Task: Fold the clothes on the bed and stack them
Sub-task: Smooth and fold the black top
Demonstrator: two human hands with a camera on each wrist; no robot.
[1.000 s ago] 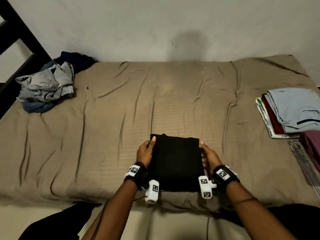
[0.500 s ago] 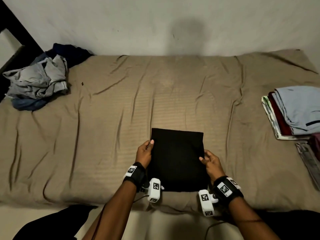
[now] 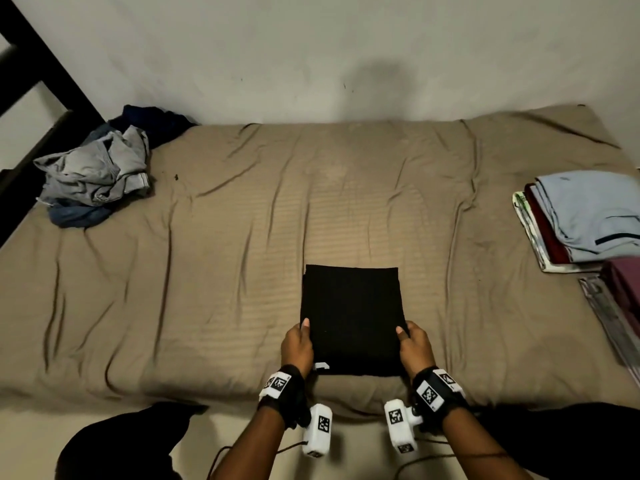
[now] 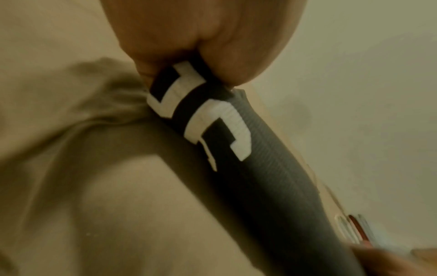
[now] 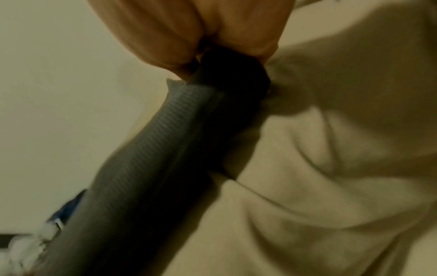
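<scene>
Folded garment (image 3: 349, 317) lies on the bed (image 3: 214, 271), at its near edge. Left hand (image 3: 297, 344) on the garment's left side, right hand (image 3: 415, 346) on its right side, garment between them and reaching ahead of both. Unfolded clothes pile (image 3: 93, 174) far ahead-left of left hand, at the bed's far left corner by the wall (image 3: 311, 46). Folded stack (image 3: 585, 220) well right and ahead of right hand, at the bed's right edge; second stack (image 3: 623, 289) just nearer, touching it.

The head camera looks down over the bed (image 3: 207, 271); both wrist cameras sit close, sharing the folded black garment (image 3: 351, 317).
</scene>
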